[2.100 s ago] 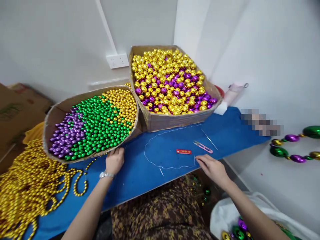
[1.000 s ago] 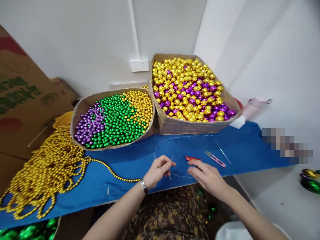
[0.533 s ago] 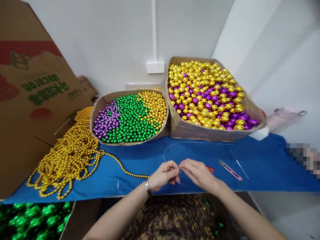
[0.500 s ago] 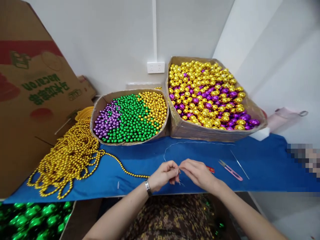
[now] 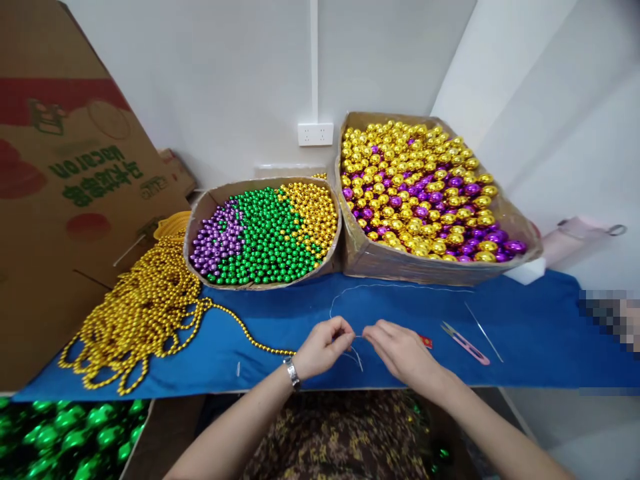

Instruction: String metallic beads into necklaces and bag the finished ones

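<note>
My left hand (image 5: 323, 347) and my right hand (image 5: 400, 350) are close together over the near edge of the blue table (image 5: 525, 333), each pinching the thin white thread (image 5: 350, 290). The thread loops away from my fingers toward the boxes and a short piece curls down between my hands. A strand from the pile of gold bead strings (image 5: 135, 313) runs along the cloth to my left wrist, which wears a watch.
Behind the thread stand a cardboard box of small purple, green and gold beads (image 5: 263, 230) and a box of larger gold and purple balls (image 5: 425, 190). Pink thread snips (image 5: 465, 342), a long needle (image 5: 483, 322) and a small red item (image 5: 426, 342) lie right of my hands. Green balls (image 5: 65, 440) show at lower left.
My hands came together from apart, each taking up the thread near the table's front edge. Since half a second ago they have drawn slightly apart with the thread between them. The view swung left.
</note>
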The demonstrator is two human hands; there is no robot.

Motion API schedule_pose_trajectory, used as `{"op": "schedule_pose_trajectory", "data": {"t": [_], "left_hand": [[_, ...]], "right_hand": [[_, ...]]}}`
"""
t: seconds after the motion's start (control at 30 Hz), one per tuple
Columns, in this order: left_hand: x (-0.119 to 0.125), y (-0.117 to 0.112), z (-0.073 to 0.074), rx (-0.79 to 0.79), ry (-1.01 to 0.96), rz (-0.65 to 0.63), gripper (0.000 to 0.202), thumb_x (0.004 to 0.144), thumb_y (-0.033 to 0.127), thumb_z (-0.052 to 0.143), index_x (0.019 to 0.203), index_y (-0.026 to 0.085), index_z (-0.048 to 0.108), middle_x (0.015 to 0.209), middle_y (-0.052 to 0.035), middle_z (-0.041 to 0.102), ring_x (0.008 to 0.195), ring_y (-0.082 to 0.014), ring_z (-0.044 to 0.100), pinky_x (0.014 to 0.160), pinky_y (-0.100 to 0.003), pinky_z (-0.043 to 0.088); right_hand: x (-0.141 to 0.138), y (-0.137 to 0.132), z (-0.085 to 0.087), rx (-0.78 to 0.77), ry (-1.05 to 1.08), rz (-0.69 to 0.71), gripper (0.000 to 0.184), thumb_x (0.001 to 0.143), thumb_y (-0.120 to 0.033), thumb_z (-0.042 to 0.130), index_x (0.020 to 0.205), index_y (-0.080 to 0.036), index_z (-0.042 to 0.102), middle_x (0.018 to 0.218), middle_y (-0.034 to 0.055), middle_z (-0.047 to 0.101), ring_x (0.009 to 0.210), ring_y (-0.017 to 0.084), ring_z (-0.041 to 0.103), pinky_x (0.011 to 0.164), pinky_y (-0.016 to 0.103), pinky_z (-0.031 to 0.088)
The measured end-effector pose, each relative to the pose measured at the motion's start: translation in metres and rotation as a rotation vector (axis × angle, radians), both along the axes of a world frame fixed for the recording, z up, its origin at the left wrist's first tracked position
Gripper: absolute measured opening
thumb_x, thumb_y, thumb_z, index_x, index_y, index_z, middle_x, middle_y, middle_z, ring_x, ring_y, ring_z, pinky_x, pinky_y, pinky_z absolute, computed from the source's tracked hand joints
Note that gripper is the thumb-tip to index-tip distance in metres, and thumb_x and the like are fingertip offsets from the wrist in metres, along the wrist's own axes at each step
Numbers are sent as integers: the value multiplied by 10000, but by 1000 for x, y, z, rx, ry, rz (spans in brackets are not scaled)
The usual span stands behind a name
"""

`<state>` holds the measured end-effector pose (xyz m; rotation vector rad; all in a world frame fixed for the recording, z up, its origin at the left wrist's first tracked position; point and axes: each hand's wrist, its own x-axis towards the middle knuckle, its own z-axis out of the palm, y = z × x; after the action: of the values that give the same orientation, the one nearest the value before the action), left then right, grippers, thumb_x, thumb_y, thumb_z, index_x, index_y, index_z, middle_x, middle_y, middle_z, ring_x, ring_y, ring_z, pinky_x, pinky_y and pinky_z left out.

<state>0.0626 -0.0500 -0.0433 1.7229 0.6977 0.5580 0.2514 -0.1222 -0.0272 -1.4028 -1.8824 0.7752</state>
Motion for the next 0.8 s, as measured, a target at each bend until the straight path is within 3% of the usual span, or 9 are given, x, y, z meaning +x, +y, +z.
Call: {"op": "schedule_pose_trajectory", "data": {"t": [0.1, 0.2, 0.27, 0.37, 0.5, 0.6, 0.67, 0.8], "left_hand": [[-5, 1, 1, 126, 28, 1, 209, 874, 344, 462, 808, 162, 540, 749, -14, 589, 701, -127, 531, 675, -249, 406], [-7, -2, -6, -8, -30, 31, 220, 884, 360, 444, 836, 162, 525, 702, -2, 581, 593, -107, 522, 578, -224, 408], [-6, -6, -13, -24, -48, 124, 225, 875, 364, 463, 825, 158, 540, 679, 2, 570, 566, -100, 498, 544, -213, 392], [-7, -8, -19, 107, -28, 264, 214, 858, 339, 502, 805, 152, 592, 676, -6, 573, 605, -108, 490, 578, -219, 386], [-10, -8, -18, 183, -27, 283, 206, 852, 308, 509, 875, 156, 646, 750, -29, 600, 665, -122, 509, 628, -232, 391], [-8, -7, -21, 21, -78, 259, 227, 818, 327, 558, 926, 149, 648, 760, -29, 609, 633, -114, 488, 591, -225, 377], [-6, -6, -26, -100, -114, 282, 239, 789, 351, 593, 864, 132, 652, 717, -22, 603, 604, -107, 469, 568, -222, 362], [-3, -5, -31, -169, -113, 340, 268, 776, 380, 600, 739, 118, 641, 623, 2, 557, 560, -91, 420, 540, -216, 324]], "right_hand": [[-8, -7, -1, -127, 177, -17, 252, 920, -366, 435, 835, -192, 597, 688, 11, 586, 589, 111, 552, 544, 216, 447], [-19, -9, -11, -186, 353, -90, 322, 941, -421, 366, 942, -176, 574, 661, 4, 578, 526, 94, 538, 482, 200, 432], [-26, -7, -19, -189, 435, -150, 364, 937, -446, 359, 1047, -164, 563, 690, 18, 586, 545, 98, 546, 501, 212, 441], [-33, -2, -26, -182, 483, -203, 405, 919, -444, 401, 1176, -162, 540, 748, 38, 611, 603, 114, 572, 545, 232, 464], [-40, 4, -25, -130, 357, -197, 361, 870, -352, 500, 1191, -206, 574, 747, 19, 634, 662, 137, 590, 636, 263, 490], [-46, 8, -24, 25, 78, -187, 354, 861, -227, 435, 1189, -225, 570, 969, 60, 665, 867, 179, 614, 811, 321, 471], [-50, 10, -24, 81, -30, -174, 371, 838, -175, 412, 1177, -218, 556, 1031, 75, 658, 923, 195, 613, 842, 340, 459], [-52, 10, -23, 75, -91, -141, 307, 806, -140, 433, 1089, -213, 525, 701, 0, 643, 637, 157, 623, 634, 263, 482]]}}
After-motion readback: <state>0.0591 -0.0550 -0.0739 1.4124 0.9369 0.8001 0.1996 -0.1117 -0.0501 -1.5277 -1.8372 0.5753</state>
